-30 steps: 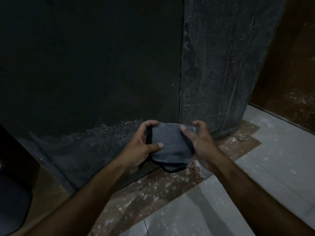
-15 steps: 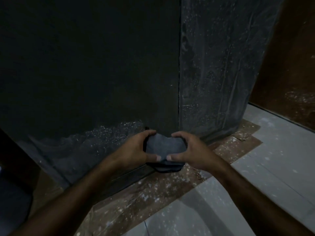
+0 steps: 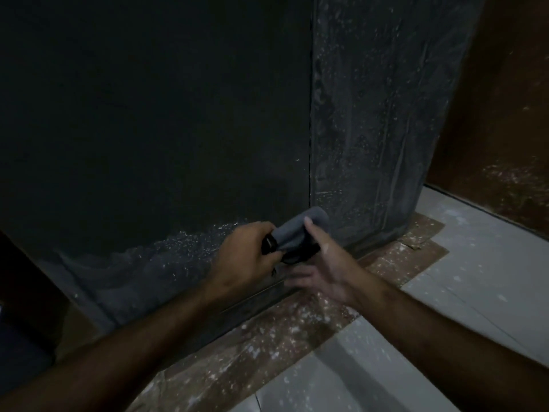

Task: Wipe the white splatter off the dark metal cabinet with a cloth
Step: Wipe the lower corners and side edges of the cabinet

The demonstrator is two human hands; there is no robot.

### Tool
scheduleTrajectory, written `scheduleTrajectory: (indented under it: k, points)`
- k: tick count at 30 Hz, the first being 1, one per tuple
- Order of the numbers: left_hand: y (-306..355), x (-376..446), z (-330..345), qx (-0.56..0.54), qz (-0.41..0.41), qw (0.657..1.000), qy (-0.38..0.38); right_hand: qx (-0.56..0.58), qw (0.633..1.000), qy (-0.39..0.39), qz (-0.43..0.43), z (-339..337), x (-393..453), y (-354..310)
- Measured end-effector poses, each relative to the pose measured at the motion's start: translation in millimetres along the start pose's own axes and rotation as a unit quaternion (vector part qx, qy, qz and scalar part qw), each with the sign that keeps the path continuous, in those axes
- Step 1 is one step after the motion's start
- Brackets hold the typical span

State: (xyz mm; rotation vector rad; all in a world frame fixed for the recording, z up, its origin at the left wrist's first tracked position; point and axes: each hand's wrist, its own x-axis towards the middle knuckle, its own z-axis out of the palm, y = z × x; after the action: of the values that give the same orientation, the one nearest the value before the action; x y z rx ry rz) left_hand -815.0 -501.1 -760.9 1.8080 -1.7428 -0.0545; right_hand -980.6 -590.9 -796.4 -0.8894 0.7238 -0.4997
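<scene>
The dark metal cabinet (image 3: 154, 120) fills the upper left, its corner edge running down the middle. White splatter (image 3: 190, 248) speckles the bottom of its front face, and its right side face (image 3: 377, 129) is streaked with white. My left hand (image 3: 246, 254) grips a folded grey cloth (image 3: 300, 230) in front of the cabinet's lower corner. My right hand (image 3: 320, 269) sits just right of and below the cloth, thumb on the cloth's right side, the other fingers spread loosely beneath it and blurred.
Brown cardboard (image 3: 267, 343) flecked with white lies on the floor under the cabinet base. Pale floor tiles (image 3: 430, 331) extend to the right and front. A brown wall (image 3: 505, 114) stands at the right.
The cloth has been folded from a spread sheet into a small bundle. It now sits in my left hand, and my right hand has loosened its hold and dropped below it.
</scene>
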Motion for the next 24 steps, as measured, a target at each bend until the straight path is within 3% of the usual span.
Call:
scheduleTrajectory:
  k: [4, 9, 12, 16, 19, 22, 24]
  points:
    - [15, 14, -14, 0.054, 0.063, 0.996, -0.024, -0.065, 0.987, 0.118, -0.082, 29, -4, -47]
    - [14, 23, -47, 0.07, 0.18, 0.973, -0.127, -0.145, 0.929, 0.255, -0.226, 44, 3, -95]
    - [5, 15, -77, 0.152, 0.219, 0.955, -0.127, -0.134, 0.89, 0.341, -0.27, 43, 15, -91]
    - [-33, -2, -105, 0.273, 0.282, 0.917, -0.068, 0.013, 0.859, 0.431, -0.276, 45, 38, -41]
    - [-60, -12, -111, 0.311, 0.278, 0.909, -0.004, 0.02, 0.847, 0.43, -0.313, 72, 56, -11]
    - [-77, -18, -111, 0.329, 0.285, 0.9, 0.001, -0.036, 0.828, 0.416, -0.375, 110, 77, -9]
    - [-86, -21, -110, 0.333, 0.276, 0.902, -0.01, -0.075, 0.792, 0.444, -0.411, 120, 92, -4]
